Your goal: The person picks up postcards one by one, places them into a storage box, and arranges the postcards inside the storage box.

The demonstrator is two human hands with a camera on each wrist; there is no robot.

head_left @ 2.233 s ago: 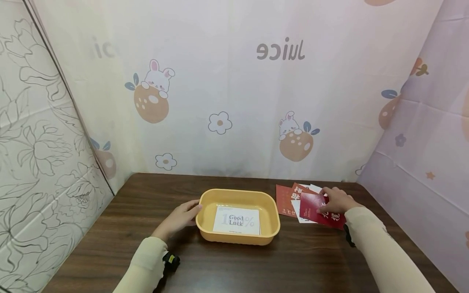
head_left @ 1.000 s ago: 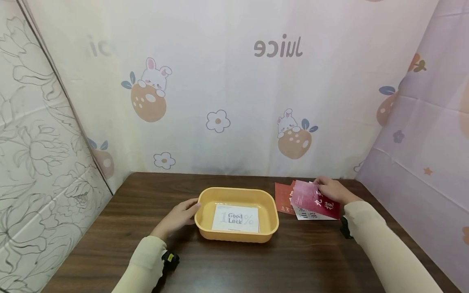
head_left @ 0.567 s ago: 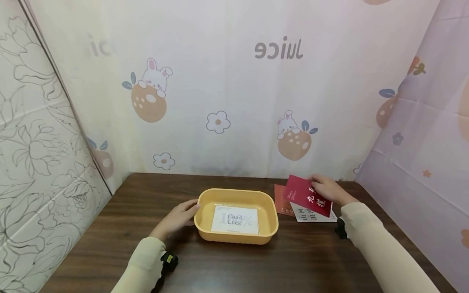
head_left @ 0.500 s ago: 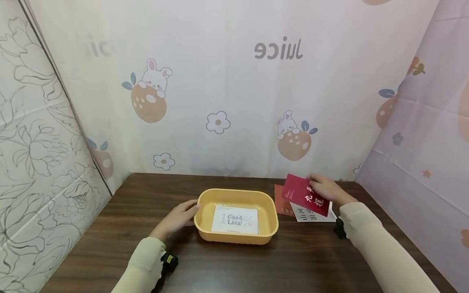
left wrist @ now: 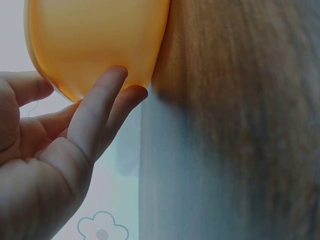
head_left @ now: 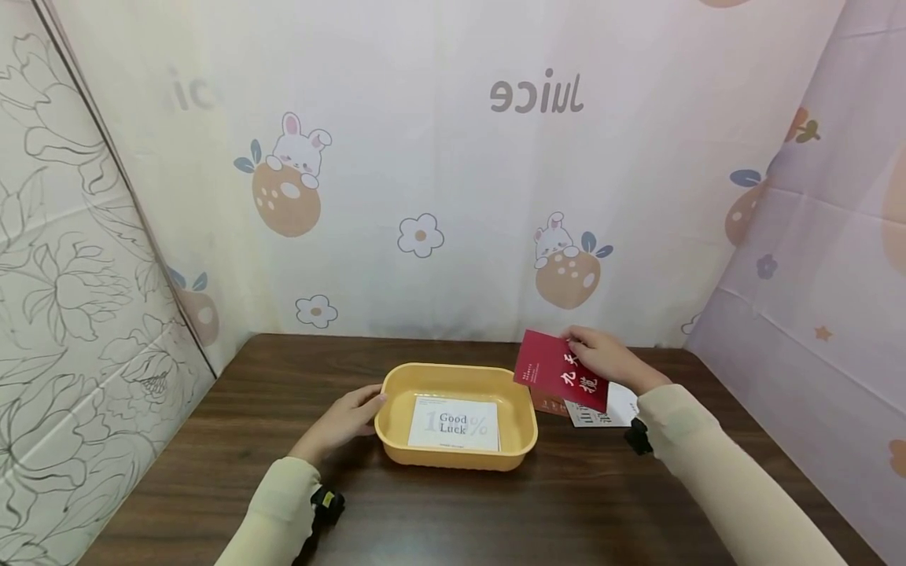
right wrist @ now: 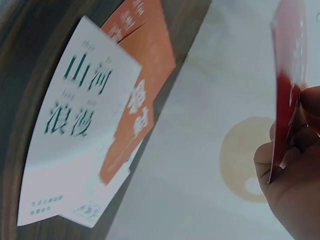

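Note:
A yellow plastic tray (head_left: 524,452) stands on the table, a white "Good Luck" card (head_left: 453,424) lying flat in it. My left hand (head_left: 342,424) is at the tray's left end, its fingers touching the outer wall in the left wrist view. To the right, my right hand (head_left: 602,358) pinches a red card (head_left: 548,365) with white characters along its edge. That card is raised, its left corner over the tray's right rim. Below lie a white card (right wrist: 75,120) with green characters and orange-red cards (right wrist: 150,55), overlapping and partly hidden in the head view.
The dark wood table (head_left: 439,511) runs up to a patterned curtain (head_left: 439,157) at the back. More curtain hangs along both sides. Each wrist carries a black strap with a small device (head_left: 328,503).
My right hand has lifted the red card off the pile and moved it left to the tray's edge. The white card beneath is more exposed. My left hand and the tray stay put.

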